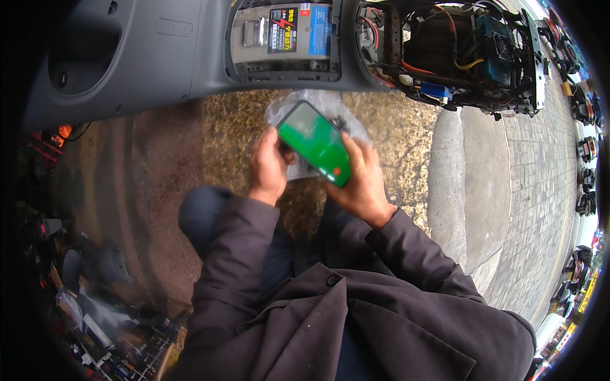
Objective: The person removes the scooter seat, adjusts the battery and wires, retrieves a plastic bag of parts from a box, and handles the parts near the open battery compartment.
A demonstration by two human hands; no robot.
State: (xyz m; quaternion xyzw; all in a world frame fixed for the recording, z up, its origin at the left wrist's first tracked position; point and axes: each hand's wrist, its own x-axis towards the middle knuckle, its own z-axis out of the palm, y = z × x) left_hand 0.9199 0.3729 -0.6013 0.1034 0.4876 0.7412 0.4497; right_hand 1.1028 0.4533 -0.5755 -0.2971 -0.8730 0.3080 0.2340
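Observation:
A smartphone with a bright green screen and a small orange-red round mark near its lower end is held up, tilted, over the ground. My right hand grips its lower right side, thumb underneath and fingers along the edge. At the phone's left edge is my left hand, its fingers curled and partly hidden behind the phone. Below the phone, a clear plastic bag lies crumpled on the ground, with something dark inside that I cannot make out.
A grey scooter body spans the far side, with a labelled battery compartment and exposed wiring at its right. Tools and parts clutter the lower left. A paved street with parked scooters lies right.

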